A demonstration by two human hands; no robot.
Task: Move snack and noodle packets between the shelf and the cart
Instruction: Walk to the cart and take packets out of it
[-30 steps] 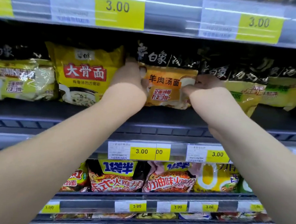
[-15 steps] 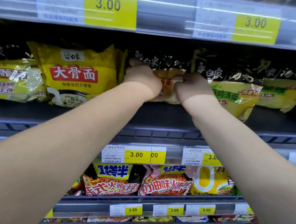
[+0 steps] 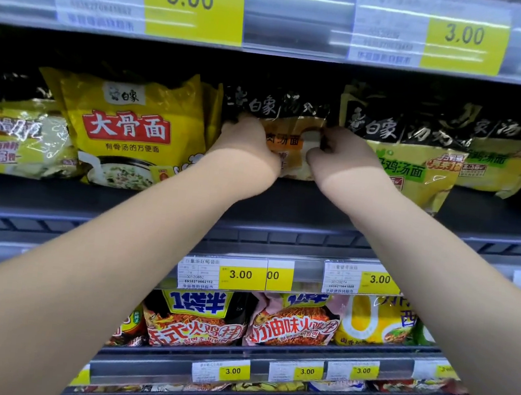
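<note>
Left hand [image 3: 245, 145] is gripping the orange noodle pkt [image 3: 293, 143] by its left edge, right hand [image 3: 342, 160] pinching its right edge. Pkt is standing on the shelf [image 3: 284, 206] btwn yellow pkt [image 3: 128, 130] & green pkt [image 3: 411, 167]. Prob. seating or pulling it; next it's needing a straight slide w/o snagging neighbours.

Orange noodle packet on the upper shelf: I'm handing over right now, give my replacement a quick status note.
Left hand: grips the left edge of the orange-and-black plastic noodle packet.
Right hand: grips its right edge.
Packet: upright on the dark shelf board, between the yellow noodle packet and the green-and-yellow noodle packet.
Done: packet stands in its row.
Left: probably let go, then handle the next packet.
</note>
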